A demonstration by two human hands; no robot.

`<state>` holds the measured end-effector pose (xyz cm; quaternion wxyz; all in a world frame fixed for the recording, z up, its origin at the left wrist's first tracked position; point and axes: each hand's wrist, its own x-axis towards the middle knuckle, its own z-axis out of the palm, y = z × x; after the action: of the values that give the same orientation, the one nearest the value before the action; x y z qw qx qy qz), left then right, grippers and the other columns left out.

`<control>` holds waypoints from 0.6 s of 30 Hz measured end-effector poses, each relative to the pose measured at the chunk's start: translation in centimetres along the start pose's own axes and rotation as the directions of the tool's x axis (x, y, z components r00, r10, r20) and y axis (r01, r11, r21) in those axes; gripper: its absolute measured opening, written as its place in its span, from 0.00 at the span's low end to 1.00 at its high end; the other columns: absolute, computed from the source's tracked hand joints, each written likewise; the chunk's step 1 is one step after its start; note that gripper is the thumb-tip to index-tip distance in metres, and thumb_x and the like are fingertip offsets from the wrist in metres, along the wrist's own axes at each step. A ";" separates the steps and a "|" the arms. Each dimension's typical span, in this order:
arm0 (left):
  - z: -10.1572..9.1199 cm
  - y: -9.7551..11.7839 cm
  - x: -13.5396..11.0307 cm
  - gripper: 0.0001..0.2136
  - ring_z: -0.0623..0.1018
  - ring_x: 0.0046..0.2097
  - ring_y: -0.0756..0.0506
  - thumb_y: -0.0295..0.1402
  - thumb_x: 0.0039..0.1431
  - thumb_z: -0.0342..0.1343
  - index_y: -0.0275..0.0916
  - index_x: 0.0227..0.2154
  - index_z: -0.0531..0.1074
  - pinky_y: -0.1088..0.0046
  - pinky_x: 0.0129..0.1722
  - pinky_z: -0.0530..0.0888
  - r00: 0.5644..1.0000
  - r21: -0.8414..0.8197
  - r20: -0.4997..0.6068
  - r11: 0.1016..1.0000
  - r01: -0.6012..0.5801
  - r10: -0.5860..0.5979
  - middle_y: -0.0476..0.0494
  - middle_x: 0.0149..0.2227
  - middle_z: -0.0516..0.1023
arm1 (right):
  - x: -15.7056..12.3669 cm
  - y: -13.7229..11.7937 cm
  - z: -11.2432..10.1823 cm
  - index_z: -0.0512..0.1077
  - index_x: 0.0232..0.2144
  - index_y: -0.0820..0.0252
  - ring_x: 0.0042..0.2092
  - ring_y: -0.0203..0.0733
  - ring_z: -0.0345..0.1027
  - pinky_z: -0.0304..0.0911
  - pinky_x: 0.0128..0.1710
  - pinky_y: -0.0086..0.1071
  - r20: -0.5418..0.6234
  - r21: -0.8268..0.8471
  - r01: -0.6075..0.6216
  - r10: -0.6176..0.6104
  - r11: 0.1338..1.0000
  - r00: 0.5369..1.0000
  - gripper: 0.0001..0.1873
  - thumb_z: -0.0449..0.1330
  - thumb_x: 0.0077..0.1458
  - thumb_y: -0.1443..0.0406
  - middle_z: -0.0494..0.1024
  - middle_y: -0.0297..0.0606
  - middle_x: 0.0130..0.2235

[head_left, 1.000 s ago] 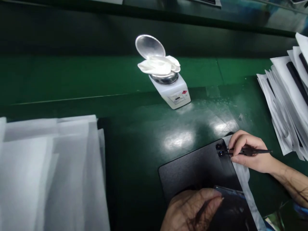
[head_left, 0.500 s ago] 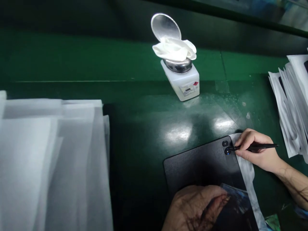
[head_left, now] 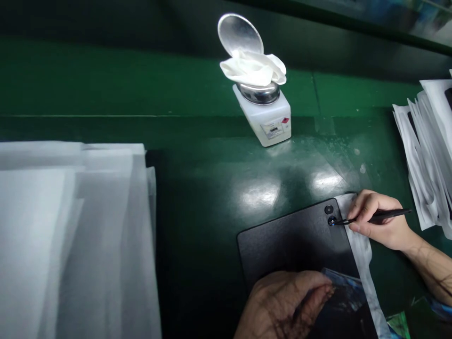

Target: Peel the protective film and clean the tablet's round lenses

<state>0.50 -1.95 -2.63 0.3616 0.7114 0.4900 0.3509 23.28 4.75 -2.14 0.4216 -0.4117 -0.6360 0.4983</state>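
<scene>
A dark tablet [head_left: 293,249] lies back up, tilted, with a white sleeve [head_left: 358,247] showing along its right edge. Two round camera lenses [head_left: 329,210] sit in its upper right corner. Closed around slim black tweezers [head_left: 383,215], my right hand [head_left: 384,221] holds their tip at the lower lens. My left hand [head_left: 282,301] is over the lower part of the tablet, thumb and finger pinching the corner of a clear plastic film [head_left: 344,282]. Most of the film blends into the dark tablet, and the tablet's lower end is out of view.
A white dispenser bottle [head_left: 277,125] with its metal lid raised stands behind the tablet, a white cloth [head_left: 252,68] bunched on top. White sleeves [head_left: 99,235] are piled at the left. More sleeves [head_left: 423,155] stack at the right. The table [head_left: 197,202] is green.
My right hand has shifted slightly right along the tweezers' line, their tip still by the lower lens. My left hand keeps its pinch on the film. The whole view has shifted a little.
</scene>
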 end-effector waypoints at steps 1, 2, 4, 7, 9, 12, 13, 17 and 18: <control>0.0 -0.1 0.0 0.16 0.78 0.19 0.53 0.48 0.70 0.46 0.54 0.30 0.74 0.86 0.23 0.76 1.000 0.010 -0.007 1.000 0.003 -0.003 0.63 0.20 0.80 | 0.0 0.0 0.0 0.74 0.27 0.56 0.33 0.40 0.76 0.72 0.32 0.34 0.004 0.001 0.005 -0.005 1.000 1.000 0.09 0.69 0.53 0.72 0.79 0.35 0.31; 0.1 -0.1 0.0 0.14 0.78 0.20 0.52 0.48 0.68 0.49 0.55 0.30 0.76 0.84 0.22 0.76 1.000 0.020 -0.013 1.000 0.007 -0.007 0.62 0.19 0.80 | -0.1 0.0 0.0 0.74 0.27 0.56 0.33 0.40 0.76 0.72 0.32 0.34 0.008 0.000 0.009 -0.009 1.000 1.000 0.09 0.70 0.53 0.72 0.79 0.35 0.30; 0.1 -0.1 -0.1 0.10 0.79 0.21 0.49 0.47 0.63 0.55 0.56 0.30 0.79 0.80 0.22 0.77 1.000 0.038 -0.029 0.999 0.012 -0.011 0.59 0.17 0.78 | -0.1 0.1 0.0 0.74 0.27 0.56 0.32 0.39 0.76 0.72 0.32 0.34 0.015 -0.002 0.017 -0.017 1.000 1.000 0.10 0.69 0.53 0.72 0.79 0.35 0.30; 0.2 -0.1 -0.2 0.08 0.79 0.22 0.47 0.47 0.59 0.58 0.56 0.29 0.80 0.78 0.21 0.77 0.999 0.051 -0.041 0.999 0.016 -0.014 0.57 0.16 0.77 | -0.1 0.1 0.0 0.73 0.26 0.56 0.32 0.39 0.76 0.72 0.32 0.35 0.018 -0.006 0.027 -0.027 1.000 0.999 0.10 0.69 0.53 0.71 0.79 0.35 0.30; 0.2 -0.1 -0.3 0.09 0.79 0.21 0.47 0.48 0.59 0.57 0.56 0.28 0.79 0.78 0.21 0.77 0.999 0.053 -0.042 0.998 0.017 -0.015 0.57 0.16 0.76 | -0.1 0.1 0.0 0.73 0.26 0.56 0.32 0.39 0.75 0.72 0.32 0.34 0.021 -0.010 0.031 -0.031 0.999 0.999 0.10 0.69 0.53 0.71 0.79 0.35 0.30; 0.2 -0.1 -0.1 0.11 0.79 0.21 0.47 0.49 0.61 0.56 0.55 0.27 0.78 0.78 0.21 0.76 1.000 0.042 -0.024 0.999 0.016 -0.015 0.57 0.16 0.77 | -0.2 0.1 -0.1 0.73 0.26 0.56 0.32 0.38 0.75 0.71 0.31 0.33 0.031 -0.012 0.032 -0.031 0.999 0.999 0.11 0.69 0.53 0.72 0.79 0.34 0.30; 0.2 -0.1 0.0 0.13 0.79 0.20 0.48 0.49 0.63 0.55 0.54 0.27 0.78 0.79 0.21 0.76 1.000 0.033 -0.019 0.999 0.010 -0.010 0.58 0.17 0.78 | -0.2 0.1 -0.1 0.73 0.25 0.56 0.32 0.37 0.75 0.71 0.32 0.33 0.032 -0.009 0.031 -0.030 0.999 0.999 0.11 0.69 0.52 0.73 0.79 0.34 0.30; 0.2 0.1 0.3 0.16 0.79 0.19 0.54 0.47 0.70 0.46 0.53 0.29 0.74 0.86 0.23 0.75 1.000 0.004 0.011 1.000 -0.011 0.011 0.63 0.20 0.80 | -0.3 0.2 -0.1 0.73 0.26 0.55 0.32 0.37 0.75 0.72 0.32 0.33 0.035 0.003 0.031 -0.031 1.000 0.999 0.11 0.69 0.52 0.73 0.79 0.34 0.31; 0.2 0.1 0.4 0.17 0.78 0.19 0.55 0.47 0.71 0.45 0.53 0.30 0.73 0.88 0.24 0.74 1.000 -0.002 0.017 1.000 -0.023 0.023 0.65 0.20 0.80 | -0.3 0.2 -0.1 0.73 0.26 0.55 0.32 0.37 0.75 0.72 0.32 0.33 0.037 0.004 0.033 -0.033 0.999 0.999 0.11 0.69 0.52 0.73 0.79 0.34 0.31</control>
<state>0.79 -1.67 -2.58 0.3623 0.7196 0.4784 0.3493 23.45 4.54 -2.32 0.4187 -0.3910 -0.6495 0.5000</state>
